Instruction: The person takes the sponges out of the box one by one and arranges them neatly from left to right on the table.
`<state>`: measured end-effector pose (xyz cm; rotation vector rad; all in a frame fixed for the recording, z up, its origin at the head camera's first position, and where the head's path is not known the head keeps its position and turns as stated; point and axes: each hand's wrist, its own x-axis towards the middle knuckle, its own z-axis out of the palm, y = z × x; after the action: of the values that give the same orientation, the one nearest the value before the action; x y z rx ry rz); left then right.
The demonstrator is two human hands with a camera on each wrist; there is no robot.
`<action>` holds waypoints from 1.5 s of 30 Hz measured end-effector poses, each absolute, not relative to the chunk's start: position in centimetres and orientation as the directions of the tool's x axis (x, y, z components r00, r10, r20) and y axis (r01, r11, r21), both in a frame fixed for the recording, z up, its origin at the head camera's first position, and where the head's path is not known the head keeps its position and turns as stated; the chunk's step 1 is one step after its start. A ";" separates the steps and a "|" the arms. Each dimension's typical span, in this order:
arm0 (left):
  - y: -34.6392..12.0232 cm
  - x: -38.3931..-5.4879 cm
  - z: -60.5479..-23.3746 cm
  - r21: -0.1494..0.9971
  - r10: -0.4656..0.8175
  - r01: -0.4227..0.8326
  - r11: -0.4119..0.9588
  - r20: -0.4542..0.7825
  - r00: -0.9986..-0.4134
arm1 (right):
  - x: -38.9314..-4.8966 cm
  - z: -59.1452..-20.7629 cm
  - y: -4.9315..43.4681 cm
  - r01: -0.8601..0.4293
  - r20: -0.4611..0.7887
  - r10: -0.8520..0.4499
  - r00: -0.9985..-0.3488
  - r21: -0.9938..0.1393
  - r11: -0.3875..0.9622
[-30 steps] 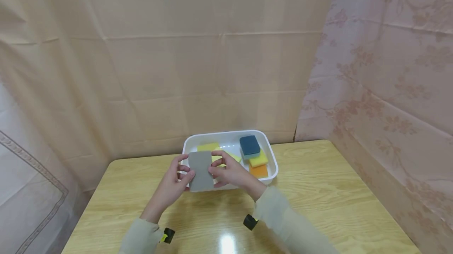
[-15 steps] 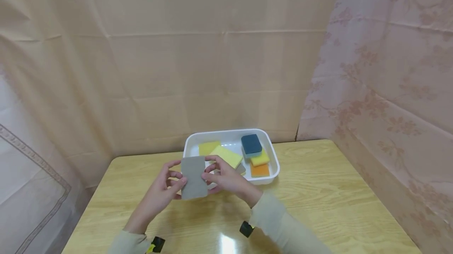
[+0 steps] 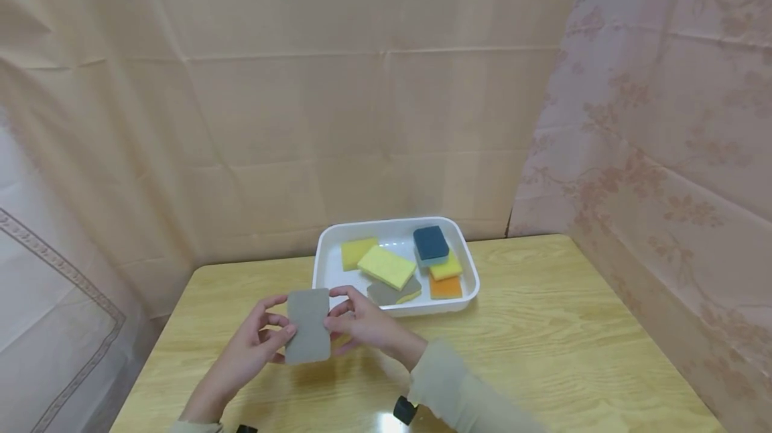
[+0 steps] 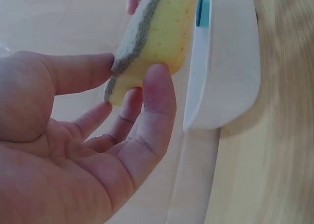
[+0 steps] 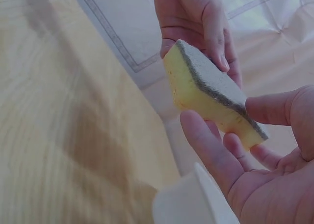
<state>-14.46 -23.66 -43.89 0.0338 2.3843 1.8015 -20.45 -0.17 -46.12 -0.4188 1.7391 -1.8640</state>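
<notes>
Left wrist: curled fingers [image 4: 159, 94] around sponge [image 4: 167, 30]

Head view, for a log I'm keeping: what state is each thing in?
Held sponge: raised, gray side showing
Left hand: pinching its left edge
Right hand: pinching its right edge
White tray: upright, holding sponges
Dark blue sponge: overlapping small yellow sponge
Orange sponge: partly covered
Pale yellow sponge: lying over gray-topped sponge
Back-left yellow sponge: lying flat
</notes>
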 end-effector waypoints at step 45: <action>-27.8 -14.1 -49.7 0.857 0.034 -0.240 0.456 -0.286 -0.958 | -18.6 -51.7 -5.0 0.359 -0.302 -0.652 -0.696 -0.932 0.049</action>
<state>-14.10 -27.77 -49.74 -0.1768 2.4459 1.5032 -18.58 -5.05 -51.72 -0.3023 1.5934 -1.7412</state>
